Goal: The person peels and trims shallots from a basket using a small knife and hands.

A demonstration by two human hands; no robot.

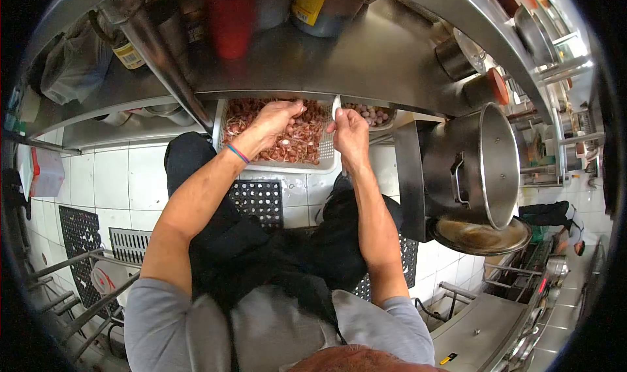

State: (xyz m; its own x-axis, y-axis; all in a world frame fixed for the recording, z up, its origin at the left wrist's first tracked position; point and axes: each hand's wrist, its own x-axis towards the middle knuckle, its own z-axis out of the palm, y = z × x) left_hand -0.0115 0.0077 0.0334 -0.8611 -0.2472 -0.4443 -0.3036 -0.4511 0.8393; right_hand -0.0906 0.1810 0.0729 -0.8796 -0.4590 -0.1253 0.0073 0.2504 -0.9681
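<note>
A white perforated plastic basket (pixel 281 168) holds many small reddish shallots (pixel 261 151), mixed with loose skins and pale root threads. Above it, my left hand (pixel 277 121) is closed with fingertips pinched together; whatever is between them is too small to make out. My right hand (pixel 351 136) is closed at the basket's right rim, around what looks like a small knife (pixel 336 104) with its pale blade pointing up and away. Its handle is mostly hidden in the palm. Just right of that hand, a container of smooth pinkish peeled shallots (pixel 375 115) sits partly under the shelf edge.
A steel shelf (pixel 281 65) with tubs and jars crosses in front of me. To my right stand a large steel pot (pixel 470 166) and a round lid or pan (pixel 483 235). Black perforated mats (pixel 258 199) lie on the tiled floor. Another person (pixel 562 222) is at far right.
</note>
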